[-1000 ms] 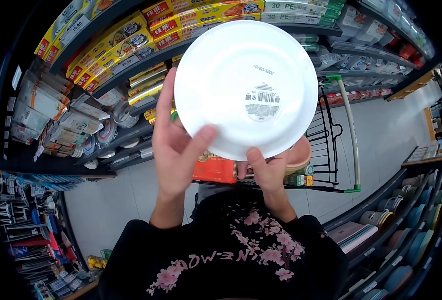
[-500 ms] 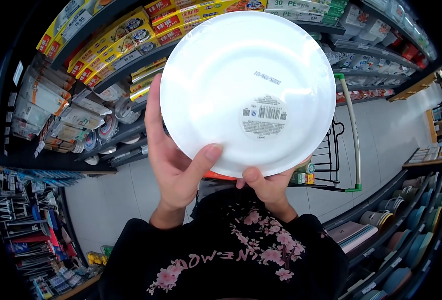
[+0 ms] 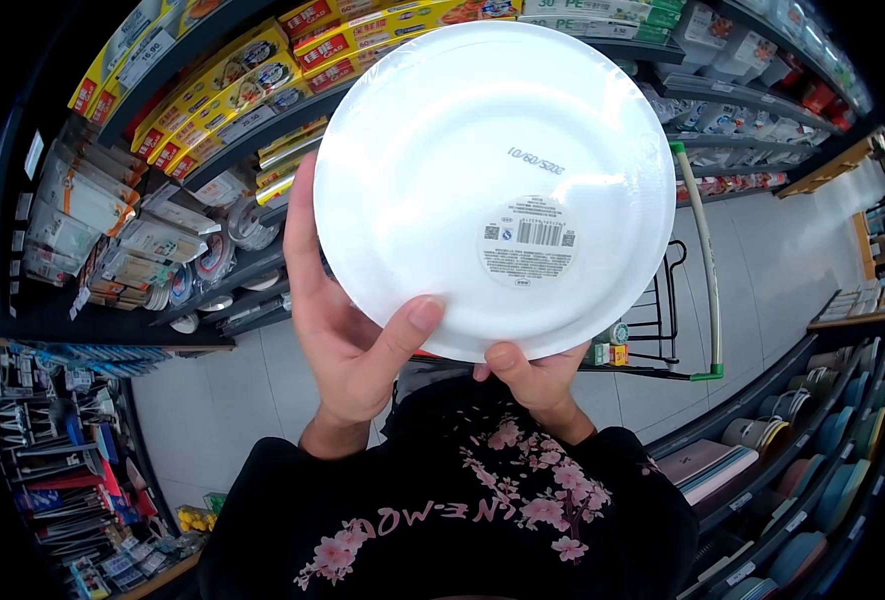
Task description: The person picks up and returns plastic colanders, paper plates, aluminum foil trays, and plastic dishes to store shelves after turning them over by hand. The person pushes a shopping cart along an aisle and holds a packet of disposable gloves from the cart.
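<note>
A white round plate (image 3: 413, 200), in what looks like clear wrap, faces me with its underside, which bears a round barcode label (image 3: 530, 243) and a printed date. My left hand (image 3: 348, 330) grips its lower left edge, thumb on the near face and fingers reaching behind. At the bottom edge, my right hand (image 3: 536, 378) holds it too, with the thumb in front; its other fingers are mostly hidden by the plate.
Behind the plate stands a shopping cart (image 3: 711, 270) with small boxes (image 3: 608, 354) in it. Shelves hold yellow cling-film boxes (image 3: 225, 92) and packaged goods (image 3: 83, 205). Bowls (image 3: 756, 433) line the right shelves; hanging tools (image 3: 53, 450) are at left.
The plate has come closer and looks larger, with both hands still on it. It now covers the red box and pink tub in the cart that showed earlier.
</note>
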A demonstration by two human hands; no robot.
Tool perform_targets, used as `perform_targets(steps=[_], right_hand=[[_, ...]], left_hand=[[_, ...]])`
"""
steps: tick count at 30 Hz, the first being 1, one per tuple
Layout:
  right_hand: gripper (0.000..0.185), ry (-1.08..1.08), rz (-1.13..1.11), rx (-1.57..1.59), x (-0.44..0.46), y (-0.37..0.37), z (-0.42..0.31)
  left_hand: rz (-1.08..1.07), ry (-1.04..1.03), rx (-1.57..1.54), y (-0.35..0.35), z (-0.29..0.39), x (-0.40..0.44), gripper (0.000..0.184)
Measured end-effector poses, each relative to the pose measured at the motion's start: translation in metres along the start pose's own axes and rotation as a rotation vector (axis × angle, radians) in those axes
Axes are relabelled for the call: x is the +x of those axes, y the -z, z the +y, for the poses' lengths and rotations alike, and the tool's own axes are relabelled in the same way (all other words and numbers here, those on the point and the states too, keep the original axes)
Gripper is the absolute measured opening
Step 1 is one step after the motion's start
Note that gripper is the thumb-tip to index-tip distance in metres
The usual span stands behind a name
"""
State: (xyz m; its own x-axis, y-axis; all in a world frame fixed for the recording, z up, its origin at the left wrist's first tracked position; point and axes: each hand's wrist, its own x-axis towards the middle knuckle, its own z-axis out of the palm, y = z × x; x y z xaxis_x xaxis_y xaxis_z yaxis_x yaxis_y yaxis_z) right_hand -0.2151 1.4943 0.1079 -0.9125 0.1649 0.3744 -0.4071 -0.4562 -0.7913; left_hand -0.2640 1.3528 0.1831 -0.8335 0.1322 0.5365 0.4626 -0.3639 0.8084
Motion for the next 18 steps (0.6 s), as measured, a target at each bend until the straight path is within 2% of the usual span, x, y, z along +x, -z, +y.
perform_targets(steps=[3, 5, 6, 8, 10, 11, 13, 15, 16, 17, 18], right_hand=[[0.063, 0.01, -0.009, -0.002, 0.001, 0.002, -0.002], [0.059, 0.021, 0.0, 0.006, 0.003, 0.004, -0.008], [0.055, 0.014, -0.052, -0.082, 0.006, 0.01, -0.016], [0.05, 0.01, -0.102, -0.173, 0.02, 0.034, -0.027], [0.039, 0.194, -0.508, -0.381, 0.04, 0.067, -0.037], [0.039, 0.196, -0.505, -0.381, 0.039, 0.07, -0.038], [0.036, 0.007, -0.042, -0.194, 0.04, 0.072, -0.042], [0.033, -0.015, 0.099, -0.148, 0.047, 0.068, -0.048], [0.043, -0.04, 0.111, -0.211, 0.05, 0.072, -0.047], [0.043, -0.038, 0.112, -0.21, 0.05, 0.064, -0.045], [0.052, 0.083, 0.181, -0.095, 0.051, 0.05, -0.041]], left_hand=[[-0.015, 0.002, -0.024, -0.001, -0.002, 0.0, 0.099], [-0.002, -0.034, 0.095, 0.001, -0.004, 0.0, 0.093], [-0.008, -0.033, 0.092, 0.006, -0.006, 0.0, 0.093], [0.157, 0.041, -0.248, 0.021, -0.008, 0.002, 0.085], [0.156, 0.118, -0.276, 0.032, -0.003, 0.007, 0.082], [0.158, 0.192, -0.304, 0.034, 0.0, 0.01, 0.08], [0.131, 0.208, -0.355, 0.034, -0.001, 0.014, 0.082], [-0.178, 0.282, -0.102, 0.042, -0.003, 0.009, 0.081], [-0.193, 0.335, 0.0, 0.035, 0.003, 0.007, 0.075], [-0.289, 0.398, 0.084, 0.042, 0.004, 0.004, 0.07], [-0.298, 0.429, 0.031, 0.045, 0.002, 0.001, 0.068]])
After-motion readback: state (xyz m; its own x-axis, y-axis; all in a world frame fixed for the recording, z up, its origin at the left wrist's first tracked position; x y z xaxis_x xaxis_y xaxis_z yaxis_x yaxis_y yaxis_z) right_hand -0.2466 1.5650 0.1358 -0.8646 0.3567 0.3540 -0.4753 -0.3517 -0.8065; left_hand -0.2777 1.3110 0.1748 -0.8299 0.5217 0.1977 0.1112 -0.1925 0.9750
